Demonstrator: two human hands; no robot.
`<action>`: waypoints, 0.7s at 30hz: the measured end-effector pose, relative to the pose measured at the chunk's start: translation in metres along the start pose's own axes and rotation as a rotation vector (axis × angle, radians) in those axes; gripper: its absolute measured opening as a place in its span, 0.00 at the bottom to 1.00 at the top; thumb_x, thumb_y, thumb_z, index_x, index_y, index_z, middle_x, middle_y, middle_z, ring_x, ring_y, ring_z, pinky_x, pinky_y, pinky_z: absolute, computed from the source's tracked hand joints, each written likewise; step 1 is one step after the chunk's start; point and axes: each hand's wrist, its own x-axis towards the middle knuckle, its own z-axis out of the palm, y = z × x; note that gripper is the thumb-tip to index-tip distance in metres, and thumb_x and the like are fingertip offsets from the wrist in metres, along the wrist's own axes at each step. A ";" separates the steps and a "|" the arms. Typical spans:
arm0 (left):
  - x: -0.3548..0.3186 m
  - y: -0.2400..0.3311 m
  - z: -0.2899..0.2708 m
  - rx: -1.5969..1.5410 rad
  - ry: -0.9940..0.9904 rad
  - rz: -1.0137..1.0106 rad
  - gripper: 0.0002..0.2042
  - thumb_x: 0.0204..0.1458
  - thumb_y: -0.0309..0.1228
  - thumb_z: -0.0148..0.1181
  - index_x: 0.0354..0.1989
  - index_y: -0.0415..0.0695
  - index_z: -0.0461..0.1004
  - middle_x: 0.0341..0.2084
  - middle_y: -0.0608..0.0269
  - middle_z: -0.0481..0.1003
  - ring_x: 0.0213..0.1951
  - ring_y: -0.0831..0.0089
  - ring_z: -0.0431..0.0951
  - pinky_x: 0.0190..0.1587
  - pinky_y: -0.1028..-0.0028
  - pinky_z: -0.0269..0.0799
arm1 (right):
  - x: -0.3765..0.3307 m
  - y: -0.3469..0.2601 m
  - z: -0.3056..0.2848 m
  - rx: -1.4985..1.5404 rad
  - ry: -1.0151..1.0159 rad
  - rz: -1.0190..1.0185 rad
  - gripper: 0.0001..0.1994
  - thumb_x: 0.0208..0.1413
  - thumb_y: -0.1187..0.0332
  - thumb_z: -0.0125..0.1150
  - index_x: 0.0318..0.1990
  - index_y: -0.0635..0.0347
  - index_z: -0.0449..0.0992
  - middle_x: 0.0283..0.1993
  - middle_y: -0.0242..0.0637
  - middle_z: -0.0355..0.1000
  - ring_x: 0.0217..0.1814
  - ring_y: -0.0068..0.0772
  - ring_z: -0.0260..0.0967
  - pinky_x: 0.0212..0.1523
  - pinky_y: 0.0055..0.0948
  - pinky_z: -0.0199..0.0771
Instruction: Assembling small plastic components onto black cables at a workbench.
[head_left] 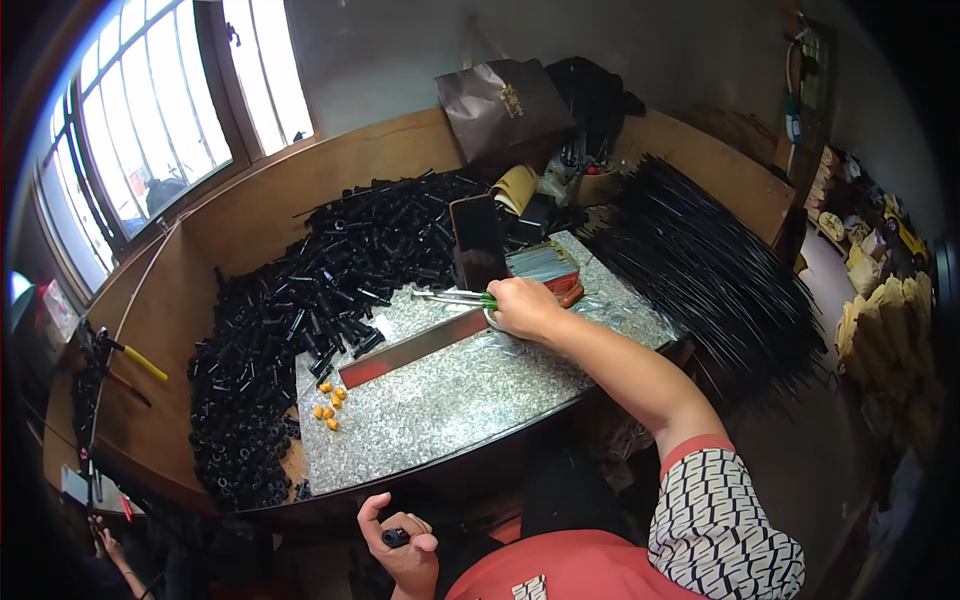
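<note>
My left hand, low in front of my body, is closed round a short black cylindrical piece; its hollow end faces up. My right hand reaches over the speckled stone slab, its fingers closed at a slim metal hand tool with a green handle part. The tool's kind is unclear. Just below it lies a long metal bar with red ends. Behind the hand a dark phone stands upright, next to a red box of thin pale strips. Several small yellow pieces lie at the slab's left.
A big heap of black cylindrical parts fills the left and back of the wooden-walled bench. Long black rods are piled at right. A dark paper bag stands behind. At the lower left another person's hand shows.
</note>
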 end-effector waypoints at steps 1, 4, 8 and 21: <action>0.000 0.000 0.000 0.015 0.002 0.009 0.40 0.41 0.52 0.68 0.52 0.37 0.54 0.11 0.74 0.58 0.13 0.86 0.58 0.17 0.84 0.53 | -0.010 -0.005 0.001 0.127 0.109 -0.045 0.09 0.48 0.68 0.55 0.33 0.63 0.76 0.33 0.48 0.75 0.40 0.48 0.74 0.41 0.41 0.72; 0.005 -0.004 0.004 0.050 -0.023 -0.006 0.41 0.40 0.52 0.69 0.53 0.37 0.54 0.12 0.74 0.58 0.15 0.85 0.59 0.19 0.83 0.55 | -0.048 -0.038 -0.004 0.497 0.128 -0.168 0.08 0.50 0.67 0.56 0.32 0.63 0.74 0.28 0.43 0.72 0.34 0.41 0.72 0.37 0.38 0.69; 0.010 -0.010 0.010 0.086 -0.049 -0.036 0.42 0.36 0.48 0.72 0.54 0.37 0.55 0.12 0.75 0.58 0.16 0.86 0.58 0.20 0.84 0.53 | -0.104 -0.086 0.000 0.903 -0.026 -0.356 0.06 0.50 0.69 0.59 0.31 0.62 0.73 0.28 0.36 0.68 0.32 0.30 0.67 0.36 0.29 0.66; 0.002 -0.002 0.013 0.071 -0.102 -0.080 0.43 0.34 0.41 0.75 0.56 0.36 0.54 0.21 0.74 0.71 0.26 0.86 0.70 0.32 0.85 0.64 | -0.161 -0.137 0.029 1.092 -0.096 -0.706 0.16 0.39 0.78 0.66 0.39 0.62 0.75 0.34 0.39 0.69 0.33 0.35 0.69 0.31 0.27 0.69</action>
